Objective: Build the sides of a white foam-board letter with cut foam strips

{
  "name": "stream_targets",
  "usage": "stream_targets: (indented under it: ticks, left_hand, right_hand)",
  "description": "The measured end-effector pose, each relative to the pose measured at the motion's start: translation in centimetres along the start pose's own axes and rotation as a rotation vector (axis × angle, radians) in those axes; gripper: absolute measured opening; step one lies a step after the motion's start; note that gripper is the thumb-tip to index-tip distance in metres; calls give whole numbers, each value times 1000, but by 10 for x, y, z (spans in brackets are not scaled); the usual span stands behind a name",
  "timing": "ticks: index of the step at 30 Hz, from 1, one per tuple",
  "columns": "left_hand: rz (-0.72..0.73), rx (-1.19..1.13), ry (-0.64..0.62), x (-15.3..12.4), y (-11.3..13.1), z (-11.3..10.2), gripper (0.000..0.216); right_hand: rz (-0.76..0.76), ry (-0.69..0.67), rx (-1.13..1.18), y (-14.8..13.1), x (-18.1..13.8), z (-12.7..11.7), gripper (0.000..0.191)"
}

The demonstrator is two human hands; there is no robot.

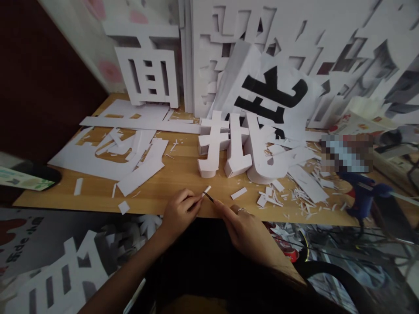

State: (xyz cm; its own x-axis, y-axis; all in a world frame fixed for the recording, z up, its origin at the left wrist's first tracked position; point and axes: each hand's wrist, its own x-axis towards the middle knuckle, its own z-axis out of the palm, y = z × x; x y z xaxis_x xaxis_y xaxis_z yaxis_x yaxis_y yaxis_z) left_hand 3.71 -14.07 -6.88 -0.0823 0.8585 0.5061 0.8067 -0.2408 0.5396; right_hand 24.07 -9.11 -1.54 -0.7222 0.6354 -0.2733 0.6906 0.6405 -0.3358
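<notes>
My left hand [178, 211] is at the front edge of the wooden table [183, 174], fingers pinched on a small white paper strip [207, 190]. My right hand [242, 226], a ring on one finger, reaches in from the right with fingers closed and touches a thin dark sliver [209, 197] at the strip's lower end; whether it grips it I cannot make out. Just beyond the hands stands a white foam-board character [225, 146], upright on the table.
White cut-out sheets [108, 148] lie flat at the left. Another white character [149, 76] and cut boards lean against the back wall. Paper scraps [301, 187] litter the right side. A blue glue gun [363, 194] stands at the right edge. A dark phone [39, 174] lies far left.
</notes>
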Motion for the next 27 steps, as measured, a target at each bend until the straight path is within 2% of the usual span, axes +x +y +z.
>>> stream_targets:
  ticks: [6,11,15,19,27]
  left_hand:
    - [-1,-10,-16,0,-2,0,18]
    - [11,2,-20,-1,-3,1,18]
    - [9,-6,-21,-1,-2,1,17]
    - [4,26,-3,0,-1,0,18]
    - [-46,29,-28,1,-2,2,20]
  right_hand:
    - [-5,-23,-7,1,3,-2,65]
    - [40,-100,-64,-1,4,-5,67]
    - [16,-62,-90,-2,4,-4,67]
    - [1,-39,-174,-1,6,-3,76]
    - [-29,-137,-208,-1,8,-7,76]
